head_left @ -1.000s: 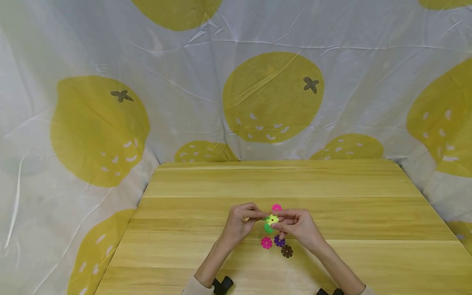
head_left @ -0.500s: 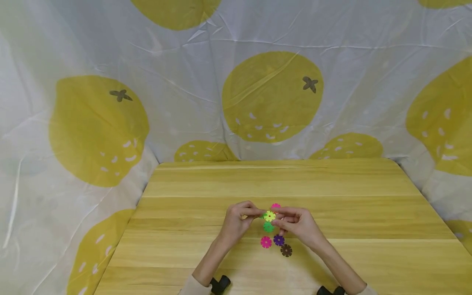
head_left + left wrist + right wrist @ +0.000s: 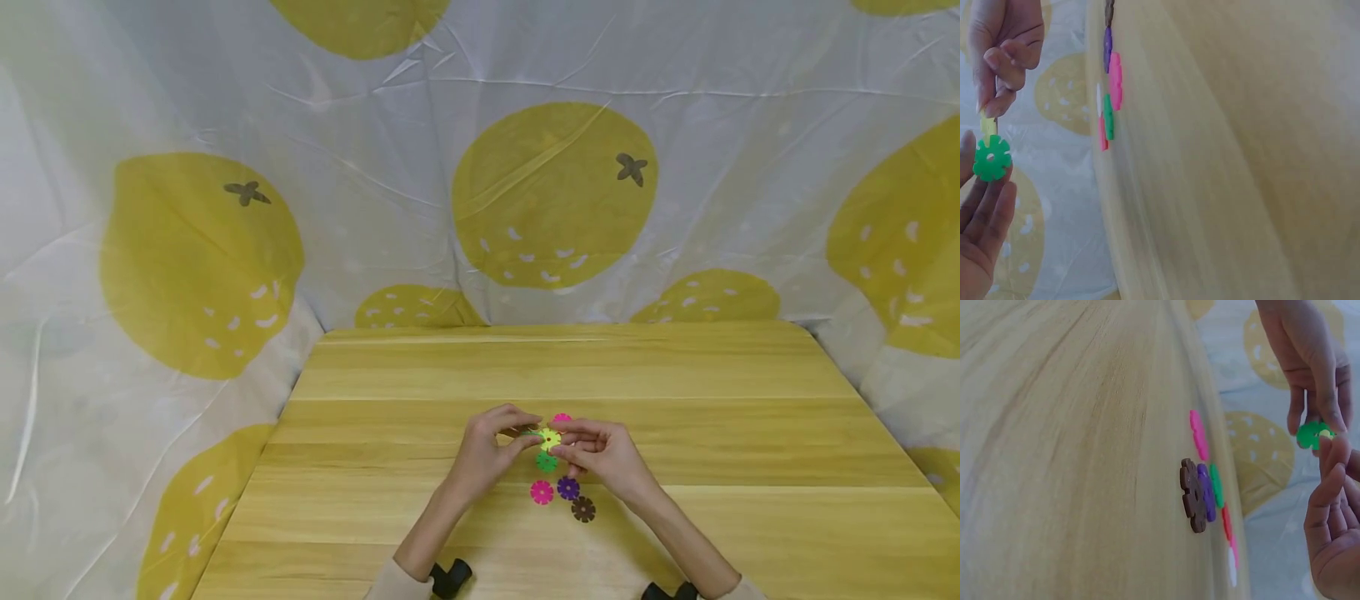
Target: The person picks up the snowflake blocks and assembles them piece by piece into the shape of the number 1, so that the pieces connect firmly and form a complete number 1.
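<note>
In the head view, my left hand [image 3: 483,450] and right hand [image 3: 611,458] meet above the table. Thumb and index finger of the right hand pinch a yellow notched plastic disc [image 3: 550,439]. The left hand holds a green notched disc [image 3: 991,159] between thumb and fingers. In the left wrist view the green disc faces the camera, and the yellow disc [image 3: 989,127] meets its upper edge nearly edge-on. How deep their slots engage cannot be told. Below the hands lie another green disc [image 3: 547,461], a pink disc [image 3: 542,492], a purple disc [image 3: 568,487] and a brown disc [image 3: 583,509].
Another pink disc [image 3: 562,418] lies behind the right fingers, partly hidden. A white piece [image 3: 1232,567] shows beyond the discs in the right wrist view. The wooden table [image 3: 375,367] ends at a lemon-print cloth [image 3: 375,208].
The left thumb and index finger have spread apart around the green disc, which now shows nearly edge-on in the head view. The yellow disc has risen slightly; discs on the table stay put.
</note>
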